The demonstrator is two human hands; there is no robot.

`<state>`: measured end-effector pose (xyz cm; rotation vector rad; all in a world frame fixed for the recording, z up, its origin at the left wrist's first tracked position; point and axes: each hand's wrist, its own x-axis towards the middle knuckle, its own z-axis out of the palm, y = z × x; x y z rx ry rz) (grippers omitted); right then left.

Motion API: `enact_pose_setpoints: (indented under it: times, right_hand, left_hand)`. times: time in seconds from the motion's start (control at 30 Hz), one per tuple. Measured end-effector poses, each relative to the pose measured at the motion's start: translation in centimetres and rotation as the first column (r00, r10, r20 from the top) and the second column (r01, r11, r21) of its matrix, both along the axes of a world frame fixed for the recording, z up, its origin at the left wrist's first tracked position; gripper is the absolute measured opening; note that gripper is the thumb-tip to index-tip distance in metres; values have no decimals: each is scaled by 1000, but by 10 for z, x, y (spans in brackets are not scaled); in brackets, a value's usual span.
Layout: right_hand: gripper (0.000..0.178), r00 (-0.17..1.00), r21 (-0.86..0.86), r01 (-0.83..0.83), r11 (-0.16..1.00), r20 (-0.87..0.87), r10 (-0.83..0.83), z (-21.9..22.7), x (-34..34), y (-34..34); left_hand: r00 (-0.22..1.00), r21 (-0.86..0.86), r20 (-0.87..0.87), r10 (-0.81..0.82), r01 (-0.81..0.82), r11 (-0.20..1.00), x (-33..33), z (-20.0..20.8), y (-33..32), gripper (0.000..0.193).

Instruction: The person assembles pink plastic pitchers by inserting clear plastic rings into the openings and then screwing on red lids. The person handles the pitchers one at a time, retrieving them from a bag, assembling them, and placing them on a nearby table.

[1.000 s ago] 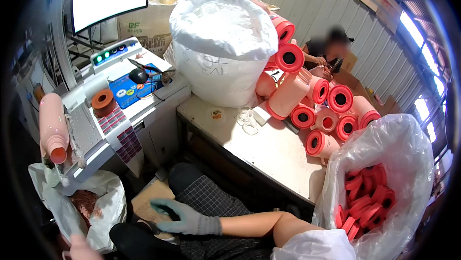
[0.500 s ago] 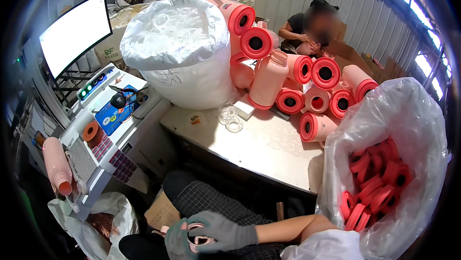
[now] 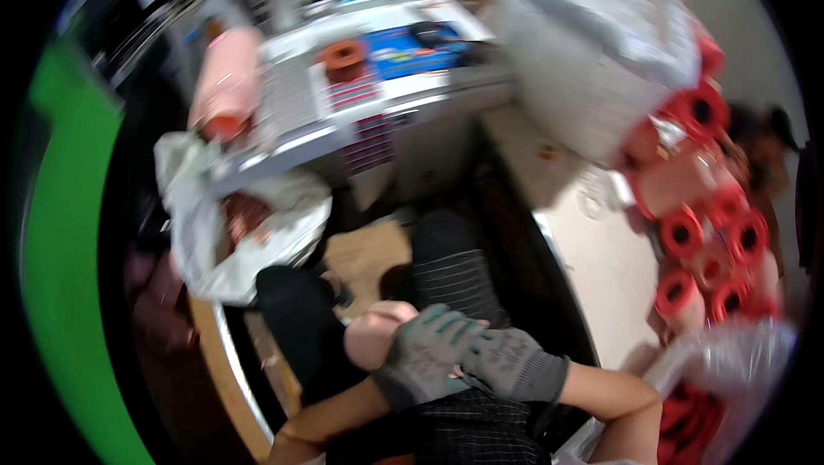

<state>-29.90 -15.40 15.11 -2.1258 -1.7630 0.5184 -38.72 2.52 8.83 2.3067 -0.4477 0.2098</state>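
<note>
A pink bottle (image 3: pixel 371 338) lies across my lap, its rounded end showing beyond my left hand. My left hand (image 3: pixel 425 358), in a grey glove with green fingertips, is wrapped round its body. Close against it, my right hand (image 3: pixel 512 364), in a matching glove, is closed over the other end. A small pink edge shows between the two hands. The gloves hide most of the bottle, and the picture is smeared by motion.
Ahead stands a white machine (image 3: pixel 300 143) with a pink bottle (image 3: pixel 227 87) lying on its left. A white bag (image 3: pixel 193 242) hangs below. At right are a table (image 3: pixel 592 268) with several red-ended pink bottles (image 3: pixel 682 182), a big white sack (image 3: pixel 584 62), and a clear bag of red parts (image 3: pixel 721 371).
The view has swung left, so the machine is now ahead and the table at right. Both gloved hands now close round the bottle; the pink ring-shaped opening seen between them before is covered.
</note>
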Motion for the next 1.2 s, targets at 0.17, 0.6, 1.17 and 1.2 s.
enact_pose_setpoints:
  times: [0.17, 0.6, 1.17, 1.2]
  right_hand:
    - [19, 987, 304, -125, 944, 131, 89, -22, -15, 17]
    - [19, 867, -47, -396, 917, 310, 390, 6, 12, 25]
    - [78, 991, 765, 124, 632, -121, -48, -24, 47, 256]
    - [75, 979, 754, 158, 638, -203, -1, -23, 49, 247]
  left_hand:
    - [990, -131, 98, 103, -90, 987, -36, 18, 31, 68]
    - [997, -86, 35, 69, -66, 994, -30, -3, 24, 81]
    - [955, -168, 107, 277, -257, 952, -44, 47, 57, 69]
    - [965, -124, 94, 244, -232, 965, -39, 47, 61, 76]
